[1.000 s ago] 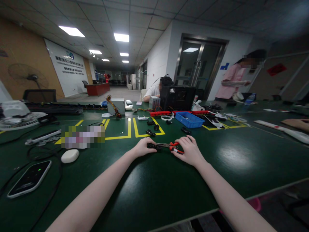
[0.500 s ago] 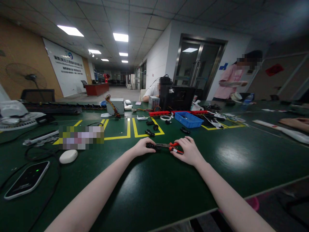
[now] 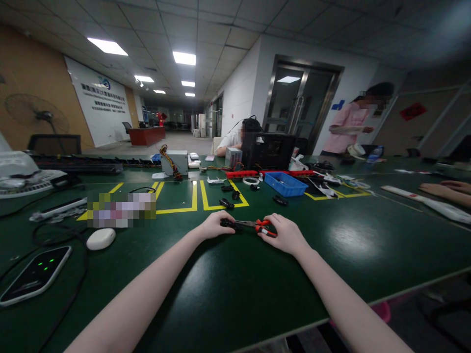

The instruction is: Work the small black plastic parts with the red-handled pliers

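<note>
In the head view, my left hand (image 3: 217,224) is closed around a small black bundle (image 3: 228,223) that looks like a coiled cable. My right hand (image 3: 285,233) grips the red-and-black handles of a pair of pliers (image 3: 265,231). The metal jaws point left and meet the black bundle beside my left fingertips; whether they bite on it I cannot tell. Beyond my left hand, similar black bundles (image 3: 226,203) lie in and near a yellow-taped outline. Another black bundle (image 3: 280,200) rests beyond my right hand.
A blue bin (image 3: 286,189) stands behind the pliers, near a white ring (image 3: 251,181). Power supply units (image 3: 175,164) and a black computer case (image 3: 270,152) line the back. At left lie a phone-like device (image 3: 35,275) and a white case (image 3: 100,239). Another person's hands (image 3: 447,191) rest at right.
The view has shifted slightly, so most table things appear a little further left. Both hands keep their hold on bundle and pliers. More green lights show on the device at left.
</note>
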Tool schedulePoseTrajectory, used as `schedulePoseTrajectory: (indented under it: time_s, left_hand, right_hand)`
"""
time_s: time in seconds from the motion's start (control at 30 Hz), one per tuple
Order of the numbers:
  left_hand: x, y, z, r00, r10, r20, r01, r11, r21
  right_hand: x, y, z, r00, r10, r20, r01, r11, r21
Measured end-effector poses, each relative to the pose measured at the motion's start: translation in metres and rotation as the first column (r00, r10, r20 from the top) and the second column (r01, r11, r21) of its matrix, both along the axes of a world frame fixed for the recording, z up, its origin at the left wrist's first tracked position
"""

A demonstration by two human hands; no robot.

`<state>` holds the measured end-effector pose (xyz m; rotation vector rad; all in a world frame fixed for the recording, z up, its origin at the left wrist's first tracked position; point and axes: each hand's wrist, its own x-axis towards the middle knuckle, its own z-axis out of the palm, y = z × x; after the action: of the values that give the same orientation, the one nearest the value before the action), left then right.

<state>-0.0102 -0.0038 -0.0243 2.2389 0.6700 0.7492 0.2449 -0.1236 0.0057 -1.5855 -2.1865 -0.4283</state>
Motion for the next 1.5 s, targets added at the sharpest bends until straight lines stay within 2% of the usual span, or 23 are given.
schedulePoseTrajectory:
  time_s: [0.23, 0.5, 0.67, 0.93, 1.2, 1.37, 1.5]
  left_hand:
    - [-0.001, 0.0, -0.001, 1.0, -0.023, -0.001, 0.023, 0.998, 0.063]
    - [0.002, -0.008, -0.001, 0.998, 0.013, -0.064, 0.002, 0.974, 0.225]
    - [0.004, -0.017, 0.005, 0.992, 0.006, -0.125, 0.021, 0.977, 0.213]
    - [0.003, -0.029, 0.018, 0.962, 0.067, -0.266, -0.007, 0.976, 0.22]
    - [0.003, -0.031, 0.021, 0.966, 0.062, -0.253, -0.022, 0.987, 0.157]
    - [0.005, -0.031, 0.021, 0.961, 0.091, -0.26, -0.033, 0.975, 0.218]
    - [0.008, -0.029, 0.017, 0.955, 0.138, -0.262, -0.07, 0.965, 0.251]
  right_hand:
    - [0.002, 0.003, -0.003, 0.996, -0.023, 0.089, 0.02, 0.999, 0.028]
    - [0.001, 0.005, -0.004, 0.991, -0.065, 0.12, 0.06, 0.997, 0.052]
    - [0.001, 0.003, -0.003, 0.992, -0.074, 0.099, 0.07, 0.997, 0.043]
    - [0.0, 0.0, 0.0, 0.996, 0.004, 0.089, -0.006, 1.0, 0.022]
    - [-0.002, -0.002, 0.007, 0.997, 0.069, 0.019, -0.069, 0.997, -0.016]
    - [-0.002, 0.0, 0.009, 0.998, 0.054, -0.018, -0.056, 0.995, -0.086]
    - [0.0, 0.007, 0.009, 0.997, 0.072, 0.036, -0.068, 0.992, -0.104]
